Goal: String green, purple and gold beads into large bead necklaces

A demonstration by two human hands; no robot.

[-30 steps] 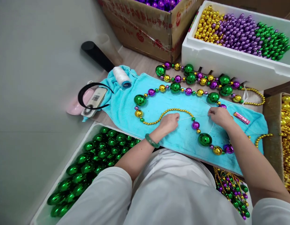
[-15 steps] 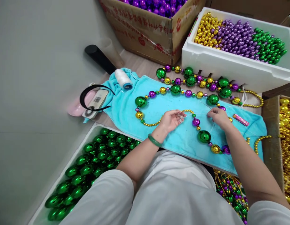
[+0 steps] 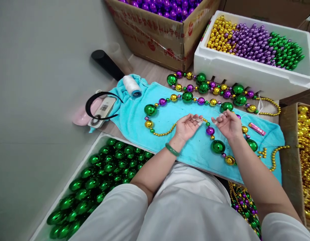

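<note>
My left hand, with a green bangle on its wrist, pinches thin white thread at the gold-bead end of a bead necklace. My right hand is closed at the fingertips on fine white thread, a short way to the right. Both palms are turned upward. Large green, purple and gold beads of the necklace loop over the turquoise towel; part of the strand lies hidden behind my right hand and forearm.
A finished-looking bead strand lies behind the towel. The thread spool, black headband and pink packet lie around it. Boxes surround the work: a cardboard box, a white foam box and a tray of green beads.
My right hand has moved left toward my left hand and turned its palm up. The left hand has shifted slightly right, still pinching the thread.
</note>
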